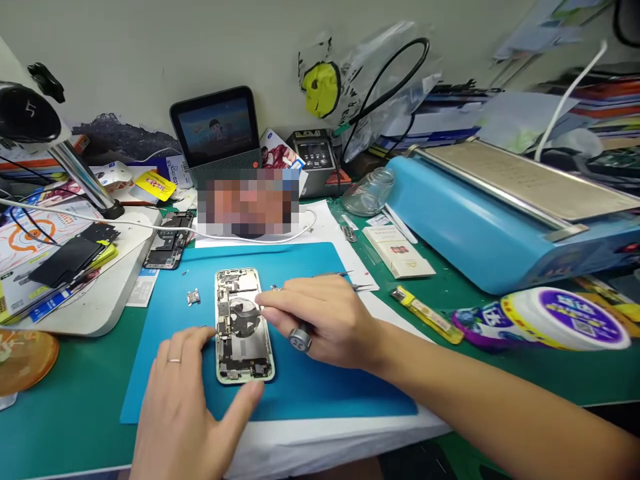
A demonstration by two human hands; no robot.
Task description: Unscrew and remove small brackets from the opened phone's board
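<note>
An opened smartphone (250, 350) lies on a blue mat (310, 393), its boards and a dark round patch exposed. My left hand (185, 393) is spread at its lower left; the forefinger meets the left edge and the thumb lies by the bottom edge. Over the phone's right side, my right hand (325, 320) is closed round a small screwdriver (301, 339), whose round grey end faces me. The screwdriver's tip is hidden behind the fingers. Left of the phone sits a small metal part (193, 297). Thin pointed tips, perhaps of tweezers (361, 287), show behind my right hand.
Another opened phone (169, 240) lies back left, beside a white stand base (113, 287) piled with parts. A white cable (220, 236) crosses behind the mat. To the right are a blue machine (450, 227), a small box (399, 251) and a purple-white tub (540, 320).
</note>
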